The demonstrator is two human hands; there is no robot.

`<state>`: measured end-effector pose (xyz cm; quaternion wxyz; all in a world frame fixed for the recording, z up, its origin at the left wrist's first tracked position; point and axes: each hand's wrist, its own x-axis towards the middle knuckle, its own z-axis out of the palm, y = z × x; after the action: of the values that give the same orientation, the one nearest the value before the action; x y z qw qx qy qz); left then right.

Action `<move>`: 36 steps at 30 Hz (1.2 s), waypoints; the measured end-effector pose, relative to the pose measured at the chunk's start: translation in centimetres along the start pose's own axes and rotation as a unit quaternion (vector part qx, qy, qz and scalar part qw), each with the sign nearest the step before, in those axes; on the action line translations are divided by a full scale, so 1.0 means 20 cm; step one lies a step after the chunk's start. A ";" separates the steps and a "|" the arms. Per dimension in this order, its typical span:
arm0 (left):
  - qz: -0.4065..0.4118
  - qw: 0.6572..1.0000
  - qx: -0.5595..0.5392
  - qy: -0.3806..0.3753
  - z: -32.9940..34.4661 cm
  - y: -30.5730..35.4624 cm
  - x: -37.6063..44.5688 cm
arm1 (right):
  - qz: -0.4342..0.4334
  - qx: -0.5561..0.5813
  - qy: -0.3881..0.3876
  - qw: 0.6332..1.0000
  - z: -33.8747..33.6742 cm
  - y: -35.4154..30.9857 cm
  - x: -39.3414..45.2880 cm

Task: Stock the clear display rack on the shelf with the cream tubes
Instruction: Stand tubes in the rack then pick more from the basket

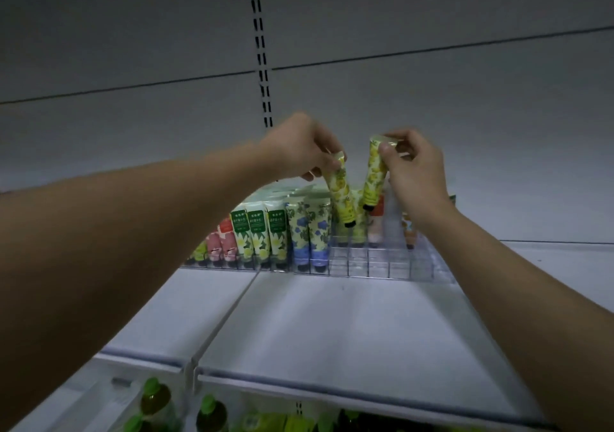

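Pinched at their crimped top ends, two yellow-flowered tubes hang cap-down from our hands: our left hand (300, 147) holds the left tube (340, 192) and our right hand (415, 169) holds the right tube (375, 172), each tilted so the caps lean toward one another. Both arms reach forward over the white shelf (332, 325), hands raised just above the clear rack (382, 262) at its back. Below them stand rows of tubes (265, 235), with bare compartments at the rack's front right.

Bottles (212, 413) below cut off by edge
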<state>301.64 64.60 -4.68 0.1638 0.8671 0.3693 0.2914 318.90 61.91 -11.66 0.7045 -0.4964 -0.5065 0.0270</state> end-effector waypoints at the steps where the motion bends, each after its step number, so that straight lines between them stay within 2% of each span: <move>1: -0.004 1.000 0.005 -0.003 0.02 -0.01 0.04 | 0.000 0.011 0.009 1.000 0.00 0.04 0.01; 5: -0.008 0.999 0.032 -0.004 0.09 -0.04 0.16 | 0.008 0.054 0.046 0.997 0.01 0.14 -0.01; 15: -0.028 0.991 0.122 -0.046 0.10 -0.01 0.27 | 0.006 0.065 0.029 0.997 -0.01 0.14 -0.02; 19: -0.024 0.988 0.151 -0.034 0.12 -0.01 0.27 | 0.006 0.071 0.016 0.997 0.01 0.14 -0.03; 27: -0.017 0.984 0.176 -0.017 0.14 -0.02 0.27 | 0.011 0.067 0.003 0.998 0.03 0.16 -0.03; 36: -0.051 0.978 0.193 -0.061 0.26 -0.07 0.25 | 0.019 0.057 -0.002 0.998 0.04 0.15 -0.03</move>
<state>306.91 68.82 -7.61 0.0301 0.8784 0.4520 0.1526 319.55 63.65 -14.29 0.7301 -0.4645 -0.4962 0.0704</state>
